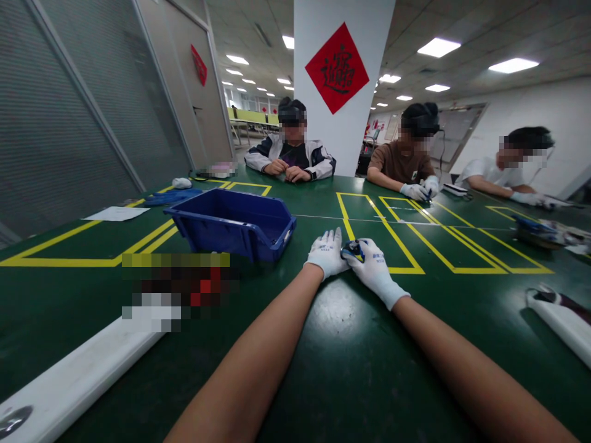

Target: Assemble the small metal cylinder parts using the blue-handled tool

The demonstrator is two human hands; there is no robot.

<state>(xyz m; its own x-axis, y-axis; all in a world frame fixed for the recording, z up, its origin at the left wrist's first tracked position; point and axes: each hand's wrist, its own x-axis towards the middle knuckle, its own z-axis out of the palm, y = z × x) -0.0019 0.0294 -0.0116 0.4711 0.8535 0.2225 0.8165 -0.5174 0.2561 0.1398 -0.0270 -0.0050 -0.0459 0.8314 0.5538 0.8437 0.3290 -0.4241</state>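
Note:
Both my hands wear white gloves and rest close together on the green table (341, 375). My left hand (327, 253) lies flat with its fingers stretched forward, its inner edge beside a small dark blue and black object (353, 250). My right hand (373, 271) is closed around that object, which has a bit of yellow on it. The object's exact shape is partly hidden by the fingers. To the left of my hands stands a blue plastic bin (212, 231); little of its inside shows.
Yellow tape rectangles (406, 271) mark the table. White bars lie at the left (83, 375) and right (561, 323). Blue cloth (173, 196) and paper (117, 213) are behind the bin. Three people (295, 154) sit across the table. A dark tray (538, 232) is at right.

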